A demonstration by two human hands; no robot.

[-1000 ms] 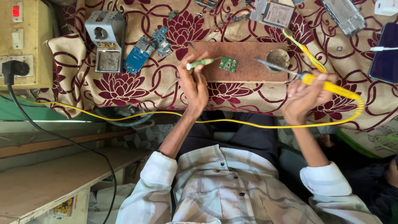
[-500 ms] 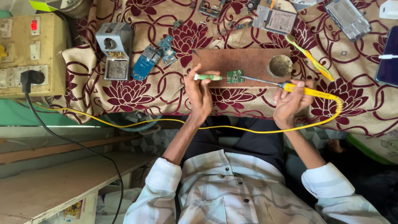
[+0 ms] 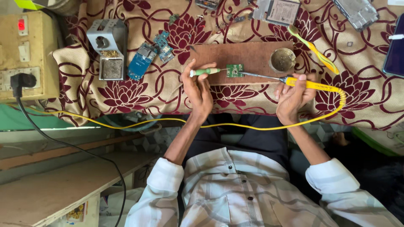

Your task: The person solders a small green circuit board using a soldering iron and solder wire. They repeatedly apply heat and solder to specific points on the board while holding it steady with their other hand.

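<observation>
We solder a small green board (image 3: 235, 69) at upper centre.
Our left hand (image 3: 198, 90) pinches a green-handled tool (image 3: 205, 72); our right hand (image 3: 293, 96) grips the yellow soldering iron (image 3: 309, 84), tip touching the board.

dark phone screen (image 3: 395, 46) | far right edge | on floral cloth (image 3: 139, 90)

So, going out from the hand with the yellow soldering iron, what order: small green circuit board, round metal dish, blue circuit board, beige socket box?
1. Round metal dish, just above the right hand.
2. Small green circuit board, toward the middle.
3. Blue circuit board, left on the cloth.
4. Beige socket box, far left.
</observation>
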